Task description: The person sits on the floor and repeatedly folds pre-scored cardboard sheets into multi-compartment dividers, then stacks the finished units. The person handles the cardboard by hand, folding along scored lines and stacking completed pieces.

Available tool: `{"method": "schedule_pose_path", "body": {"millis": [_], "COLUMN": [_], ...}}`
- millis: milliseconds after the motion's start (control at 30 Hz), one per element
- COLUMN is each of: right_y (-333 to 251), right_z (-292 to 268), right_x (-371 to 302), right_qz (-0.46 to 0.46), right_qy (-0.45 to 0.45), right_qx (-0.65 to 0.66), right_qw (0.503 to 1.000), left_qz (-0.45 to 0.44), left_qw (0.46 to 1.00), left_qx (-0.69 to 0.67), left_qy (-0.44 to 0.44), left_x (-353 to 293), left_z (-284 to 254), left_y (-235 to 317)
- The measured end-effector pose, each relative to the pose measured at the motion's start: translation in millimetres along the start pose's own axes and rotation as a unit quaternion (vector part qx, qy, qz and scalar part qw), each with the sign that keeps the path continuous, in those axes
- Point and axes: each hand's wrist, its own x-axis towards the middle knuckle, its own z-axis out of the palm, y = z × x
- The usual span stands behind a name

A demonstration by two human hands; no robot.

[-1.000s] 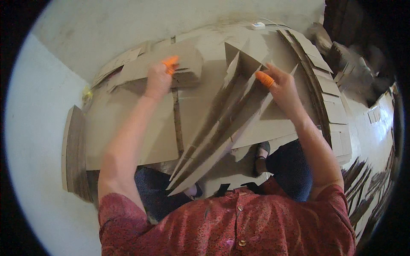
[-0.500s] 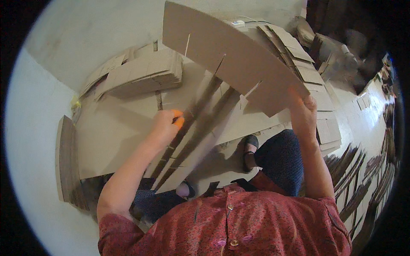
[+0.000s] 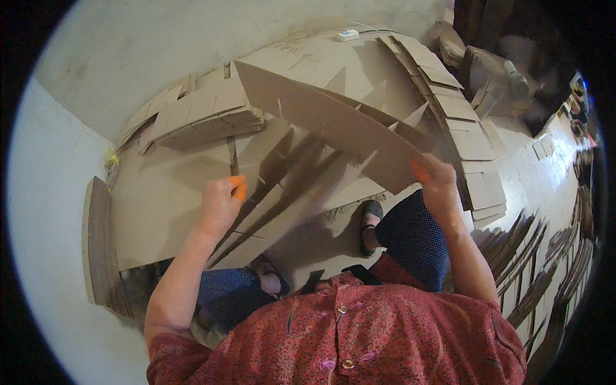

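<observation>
In my right hand [image 3: 437, 178] is the near right end of a long brown slotted cardboard strip [image 3: 308, 122], raised at a slant above the work surface. Cross pieces [image 3: 378, 96] stick up behind it, and it seems to be a cardboard divider. Long slotted strips [image 3: 273, 192] stretch below it toward my lower left, partly smeared by motion. My left hand [image 3: 221, 202] is curled just left of these strips, with orange covers on its thumb and forefinger. Those fingertips are close together, with nothing visible between them. An orange cover also shows on my right hand.
A stack of cardboard pieces [image 3: 199, 119] lies at the back left. Another row of pieces [image 3: 459, 106] runs along the right. More cardboard stands on edge at the far left [image 3: 99, 244] and lower right [image 3: 532, 269]. A white power socket [image 3: 348, 35] lies by the back wall.
The raised strip has come down and tipped, so the cross pieces behind it now show. My right hand has moved down and left. My left hand has drawn left, away from the long strips.
</observation>
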Motion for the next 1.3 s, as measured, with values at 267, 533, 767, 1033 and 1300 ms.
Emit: {"method": "schedule_pose_path", "body": {"millis": [267, 533, 767, 1033, 1300], "right_y": [-7.0, -1.4, 29.9, 15.3, 34.8], "right_z": [-2.4, -1.2, 13.2, 34.8, 25.1], "right_x": [-7.6, -16.4, -33.9, -22.8, -38.6], "right_qz": [0.012, -0.001, 0.053, -0.043, -0.038], "right_qy": [-0.015, -0.028, -0.048, 0.029, -0.007], "right_qx": [-0.048, -0.061, -0.010, -0.026, -0.006], "right_qw": [0.999, 0.998, 0.997, 0.998, 0.999], "left_qz": [-0.051, -0.086, 0.090, 0.081, 0.152], "left_qw": [0.999, 0.996, 0.990, 0.977, 0.981], "left_qx": [0.011, 0.012, 0.075, 0.036, -0.059], "left_qy": [-0.004, -0.015, 0.075, -0.193, -0.105], "left_x": [-0.7, -4.0, 0.1, 24.0, 22.0], "left_z": [-1.5, -5.4, -7.2, 49.1, 54.6], "left_y": [-0.8, 0.5, 41.2, 107.9, 124.1]}}
